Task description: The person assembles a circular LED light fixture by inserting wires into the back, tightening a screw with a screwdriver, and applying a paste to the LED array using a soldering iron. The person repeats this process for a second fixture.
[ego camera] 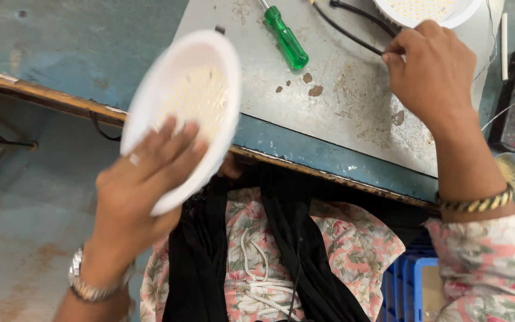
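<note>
While partly cut off by every edge, grey metal plate [353, 113] on blue worktable [90, 53]; white round lamp disc [186, 113] off the table edge, tilted, gripped by left hand [141, 191], fingers spread over its face; right hand [433, 74] pinching black cable [353, 30], fingertips hidden; second lamp [418, 11] mostly cropped; green screwdriver [286, 37], tip cropped.
</note>
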The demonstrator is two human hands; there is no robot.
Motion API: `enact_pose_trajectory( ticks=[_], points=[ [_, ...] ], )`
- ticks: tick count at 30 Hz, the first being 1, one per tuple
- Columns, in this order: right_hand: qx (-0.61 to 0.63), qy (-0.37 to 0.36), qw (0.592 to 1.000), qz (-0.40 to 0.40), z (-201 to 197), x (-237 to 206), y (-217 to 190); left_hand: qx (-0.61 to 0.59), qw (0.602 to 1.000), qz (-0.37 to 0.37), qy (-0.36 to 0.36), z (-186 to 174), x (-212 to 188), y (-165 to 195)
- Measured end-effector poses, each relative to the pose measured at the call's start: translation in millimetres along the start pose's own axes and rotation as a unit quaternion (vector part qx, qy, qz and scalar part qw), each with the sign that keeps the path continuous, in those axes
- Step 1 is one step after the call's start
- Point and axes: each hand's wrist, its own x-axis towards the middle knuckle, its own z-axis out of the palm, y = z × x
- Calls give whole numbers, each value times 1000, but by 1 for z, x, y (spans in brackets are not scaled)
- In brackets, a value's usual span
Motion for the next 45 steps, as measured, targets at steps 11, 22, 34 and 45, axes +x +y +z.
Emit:
enact_pose_trajectory(
  ticks=[11,22,34,45],
  points=[
    [160,21,985,62,-91,-94,-74,-171,983,48,-50,6,90,8],
    [240,-15,970,37,-91,-140,-112,-574,781,-235,-75,81,36,43],
    [326,15,940,102,-85,-144,-138,-607,769,-198,-27,104,17,62],
    [367,66,920,119,-82,-136,-150,-644,732,-197,-101,126,4,79]
  ],
)
